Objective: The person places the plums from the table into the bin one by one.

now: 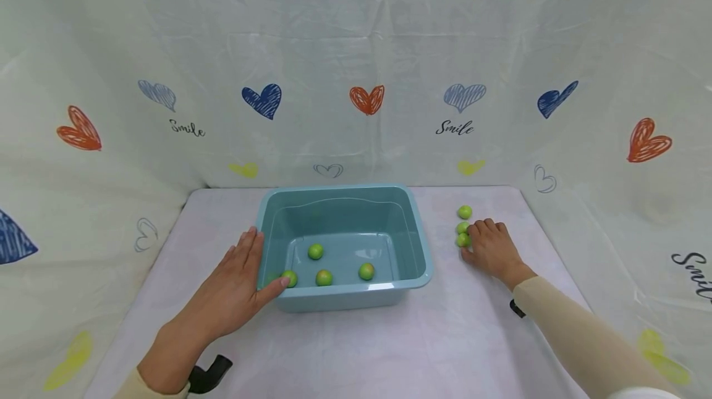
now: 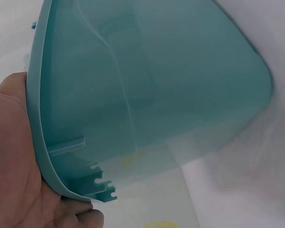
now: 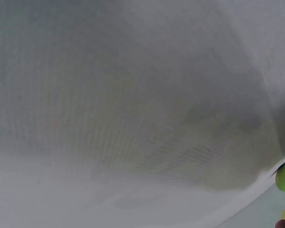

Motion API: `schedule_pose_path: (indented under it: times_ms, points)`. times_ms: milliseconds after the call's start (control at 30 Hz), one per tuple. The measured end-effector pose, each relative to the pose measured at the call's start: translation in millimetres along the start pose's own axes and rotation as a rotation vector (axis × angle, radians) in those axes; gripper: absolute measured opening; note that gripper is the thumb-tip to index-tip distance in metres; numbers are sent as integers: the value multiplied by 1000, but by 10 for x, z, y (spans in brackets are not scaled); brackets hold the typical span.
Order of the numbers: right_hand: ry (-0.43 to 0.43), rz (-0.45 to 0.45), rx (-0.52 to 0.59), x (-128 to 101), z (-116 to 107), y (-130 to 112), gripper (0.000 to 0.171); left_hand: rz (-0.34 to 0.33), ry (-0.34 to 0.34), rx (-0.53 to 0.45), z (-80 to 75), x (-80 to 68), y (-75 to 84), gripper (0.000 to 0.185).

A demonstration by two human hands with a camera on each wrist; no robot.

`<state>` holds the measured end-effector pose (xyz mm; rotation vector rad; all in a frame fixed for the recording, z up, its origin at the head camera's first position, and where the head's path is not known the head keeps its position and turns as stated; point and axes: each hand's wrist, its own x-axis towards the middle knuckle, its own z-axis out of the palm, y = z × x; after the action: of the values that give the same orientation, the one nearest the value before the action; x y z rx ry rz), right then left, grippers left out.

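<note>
Gathering the green fruits point(image 1: 463, 233) right of the tub point(image 1: 423, 263), the right hand point(image 1: 492, 248) curls onto the nearest two; pinch one only, so none rolls. Their row runs away from the person. The left hand point(image 1: 233, 288) lies flat, fingers straight, against the tub's left wall

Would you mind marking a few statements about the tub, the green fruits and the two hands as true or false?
1. Four green fruits lie in the tub. True.
2. The left hand rests flat against the tub's outer wall. True.
3. The right hand is inside the tub. False: it is on the table, at the green fruits lying right of the tub.
4. The tub is red. False: it is pale blue-green.
5. The fruits outside the tub lie close together in a short row. True.
</note>
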<state>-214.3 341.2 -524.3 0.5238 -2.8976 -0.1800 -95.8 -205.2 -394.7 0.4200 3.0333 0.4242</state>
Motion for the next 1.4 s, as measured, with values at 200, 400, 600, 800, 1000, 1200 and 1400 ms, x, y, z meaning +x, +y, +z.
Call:
schedule_pose_path:
  times_ms: [200, 400, 600, 800, 1000, 1200, 1400]
  points:
    - [-3, 22, -4, -12, 45, -31, 50, 15, 3, -1, -3, 0, -13, 107]
    - [3, 43, 4, 14, 51, -80, 50, 2, -18, -13, 6, 12, -34, 109]
    - [18, 41, -6, 39, 29, -102, 46, 2, -17, -22, 3, 15, -42, 110]
    - [76, 10, -4, 77, -37, -80, 44, 0, -18, -19, 7, 14, -39, 109]
    - [101, 1, -29, 121, -103, -44, 46, -2, -20, -22, 0, 8, -39, 109]
    - [134, -19, -27, 183, -186, -35, 46, 4, -13, -17, 6, 5, -34, 108]
    - [207, -65, 14, 269, -354, -68, 42, 7, -14, 0, -1, 4, -23, 109]
